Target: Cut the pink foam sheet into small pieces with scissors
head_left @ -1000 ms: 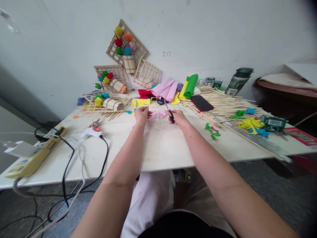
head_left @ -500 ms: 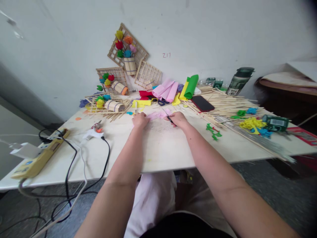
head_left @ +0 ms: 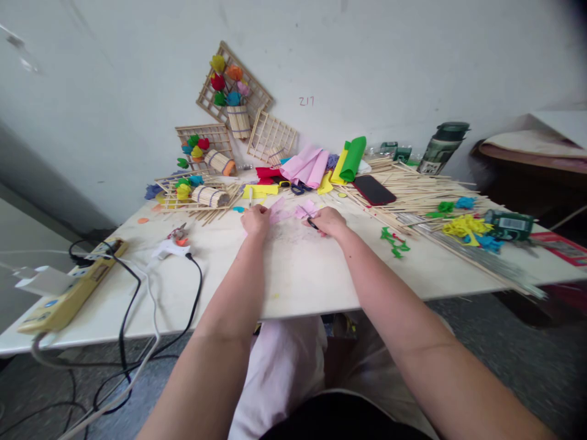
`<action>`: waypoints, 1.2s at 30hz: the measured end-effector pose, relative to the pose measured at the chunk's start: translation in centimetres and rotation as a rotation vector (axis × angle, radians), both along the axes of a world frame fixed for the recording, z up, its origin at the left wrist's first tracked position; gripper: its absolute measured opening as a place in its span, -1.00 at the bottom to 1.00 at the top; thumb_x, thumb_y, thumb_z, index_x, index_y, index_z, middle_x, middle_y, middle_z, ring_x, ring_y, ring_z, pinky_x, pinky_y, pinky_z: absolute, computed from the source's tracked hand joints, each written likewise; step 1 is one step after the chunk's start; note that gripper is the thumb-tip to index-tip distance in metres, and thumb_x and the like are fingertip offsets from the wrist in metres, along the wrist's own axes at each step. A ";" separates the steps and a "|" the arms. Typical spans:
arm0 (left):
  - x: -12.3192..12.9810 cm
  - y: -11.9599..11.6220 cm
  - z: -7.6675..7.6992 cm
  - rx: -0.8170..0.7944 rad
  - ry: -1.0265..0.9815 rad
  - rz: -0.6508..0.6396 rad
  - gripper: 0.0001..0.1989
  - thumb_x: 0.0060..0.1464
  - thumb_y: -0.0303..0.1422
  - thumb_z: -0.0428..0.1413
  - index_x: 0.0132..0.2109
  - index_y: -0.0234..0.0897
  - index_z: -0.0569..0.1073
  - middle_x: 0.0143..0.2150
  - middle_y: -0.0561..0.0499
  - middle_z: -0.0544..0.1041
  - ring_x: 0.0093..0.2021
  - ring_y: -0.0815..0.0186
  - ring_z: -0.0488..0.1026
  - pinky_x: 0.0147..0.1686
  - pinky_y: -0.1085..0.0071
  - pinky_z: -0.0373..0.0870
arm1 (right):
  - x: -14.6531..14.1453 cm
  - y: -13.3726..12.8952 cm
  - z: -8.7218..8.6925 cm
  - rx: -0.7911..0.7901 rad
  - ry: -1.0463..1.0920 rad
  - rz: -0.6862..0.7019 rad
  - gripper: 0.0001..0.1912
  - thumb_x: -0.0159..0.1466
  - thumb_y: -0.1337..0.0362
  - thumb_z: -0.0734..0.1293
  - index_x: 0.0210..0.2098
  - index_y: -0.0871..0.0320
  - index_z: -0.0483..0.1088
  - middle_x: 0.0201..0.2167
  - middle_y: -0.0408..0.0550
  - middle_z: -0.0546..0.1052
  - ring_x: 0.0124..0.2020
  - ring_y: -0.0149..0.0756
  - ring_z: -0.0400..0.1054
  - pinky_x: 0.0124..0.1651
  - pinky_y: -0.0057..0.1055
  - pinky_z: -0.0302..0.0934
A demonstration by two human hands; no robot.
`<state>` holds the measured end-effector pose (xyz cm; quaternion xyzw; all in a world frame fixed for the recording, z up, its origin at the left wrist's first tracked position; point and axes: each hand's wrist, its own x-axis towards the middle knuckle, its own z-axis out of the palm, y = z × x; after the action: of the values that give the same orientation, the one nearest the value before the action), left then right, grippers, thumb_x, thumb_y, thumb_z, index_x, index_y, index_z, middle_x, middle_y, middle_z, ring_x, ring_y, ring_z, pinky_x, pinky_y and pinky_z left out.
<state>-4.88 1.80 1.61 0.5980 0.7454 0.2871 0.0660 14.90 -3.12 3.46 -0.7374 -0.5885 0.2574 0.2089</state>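
My left hand [head_left: 255, 220] is closed on the edge of a thin pink sheet [head_left: 279, 209] at the middle of the table. In my right hand [head_left: 330, 221] is a pair of scissors [head_left: 312, 223] with dark handles, its blades pointing left and away from me. A separate pink piece [head_left: 305, 209] lies by the blades, with a gap between it and the sheet at my left hand. Behind my hands lie a folded pink bundle [head_left: 305, 166] and a second pair of dark-handled scissors [head_left: 300, 189].
Wooden sticks [head_left: 413, 188], a phone [head_left: 374, 190] and green scraps [head_left: 394, 242] lie to the right, with a dark bottle [head_left: 443, 146] behind. At left are a power strip [head_left: 76, 287], cables and a glue gun [head_left: 170, 247]. Stick lattices with paper flowers [head_left: 202, 194] stand at the back left.
The pink paper now shows as two pieces with a gap between them. My left hand has shifted slightly left and is a little raised; the right hand still holds the scissors.
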 end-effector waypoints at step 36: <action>2.0 -0.9 0.3 0.088 -0.703 -0.365 -0.77 -0.02 -0.23 0.15 -0.45 -0.33 0.44 -0.65 0.08 0.38 -0.63 0.45 0.31 -0.62 0.57 0.20 | 0.6 -0.4 -0.9 0.058 0.741 0.268 -0.64 0.15 0.05 0.40 -0.39 0.29 0.41 -0.71 -0.18 0.39 -0.78 -0.54 0.21 -0.78 -0.61 -0.16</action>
<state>-2.87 0.86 1.95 0.5881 0.5458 0.4896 0.3415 15.54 -3.49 2.53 -0.5051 -0.5712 0.5143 0.3925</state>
